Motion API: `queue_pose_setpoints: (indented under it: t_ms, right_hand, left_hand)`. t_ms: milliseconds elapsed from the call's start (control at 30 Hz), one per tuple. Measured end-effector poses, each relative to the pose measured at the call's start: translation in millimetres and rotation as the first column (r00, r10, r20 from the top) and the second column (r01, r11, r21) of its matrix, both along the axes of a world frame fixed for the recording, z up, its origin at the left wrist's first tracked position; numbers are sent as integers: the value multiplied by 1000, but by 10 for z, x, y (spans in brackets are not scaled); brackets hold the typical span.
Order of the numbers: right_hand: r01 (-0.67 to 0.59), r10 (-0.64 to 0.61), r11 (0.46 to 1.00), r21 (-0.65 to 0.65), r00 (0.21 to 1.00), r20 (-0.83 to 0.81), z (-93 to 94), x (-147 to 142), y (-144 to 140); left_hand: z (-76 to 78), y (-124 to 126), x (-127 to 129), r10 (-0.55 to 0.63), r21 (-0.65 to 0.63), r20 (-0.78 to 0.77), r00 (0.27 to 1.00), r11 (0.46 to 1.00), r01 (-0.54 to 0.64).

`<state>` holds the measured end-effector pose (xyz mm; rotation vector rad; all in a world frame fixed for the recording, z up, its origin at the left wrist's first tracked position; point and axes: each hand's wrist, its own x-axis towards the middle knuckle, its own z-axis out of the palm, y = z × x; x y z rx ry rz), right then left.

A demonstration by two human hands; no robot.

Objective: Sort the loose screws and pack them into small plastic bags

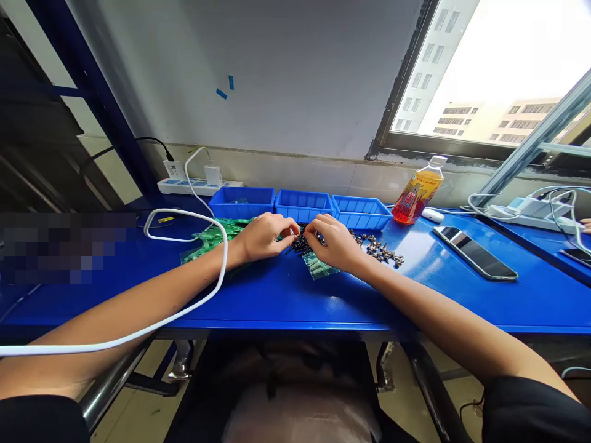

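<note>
Over the middle of the blue table, my left hand (265,238) and my right hand (335,242) nearly meet, fingertips pinched together. Whatever sits in either pinch is too small to make out. Just beneath the fingertips lies a pile of small black screws (301,245). Beside my left hand spread several green plastic packets (215,235), partly covered by the hand. A single green packet with pale pieces (317,267) lies under my right wrist. To the right of that wrist, shiny metal screws (383,251) are scattered on the table.
Three blue bins (305,202) stand in a row behind my hands. A drink bottle (418,192) and a phone (475,252) are at the right. One white cable (221,271) loops over my left forearm. Power strips (194,186) lie along the wall.
</note>
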<state>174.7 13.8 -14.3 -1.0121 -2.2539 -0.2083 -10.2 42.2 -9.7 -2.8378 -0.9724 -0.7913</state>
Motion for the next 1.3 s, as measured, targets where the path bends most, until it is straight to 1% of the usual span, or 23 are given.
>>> queue_pose_setpoints:
  t_ms: [167,367,467,667,933,1100,1300]
  right_hand:
    - [-30,30,1000,4,999,-38,12,8,2]
    - [-47,49,999,27,998,-51,14,15,3]
    - [-51,53,998,30,997,-52,13,15,1]
    - [-53,54,998,17,997,-56,12,15,0]
    - [-69,70,997,32,997,-37,2,23,-1]
    - [-75,76,997,30,996,-40,0,18,-1]
    - [-73,74,997,33,996,-40,-3,19,-1]
  left_hand:
    - [-3,10,-17,-46,-17,90,995,999,47]
    - [-4,1,-17,-89,-92,186,978,990,108]
    - [-6,-6,-14,-83,-134,216,973,984,114]
    - [3,-3,-12,-63,-185,220,974,977,105]
    - [-6,-1,-6,-61,-201,185,981,975,99]
    - [-9,9,-5,-61,-190,191,980,977,98]
    - [-12,20,-3,-68,-206,185,980,973,106]
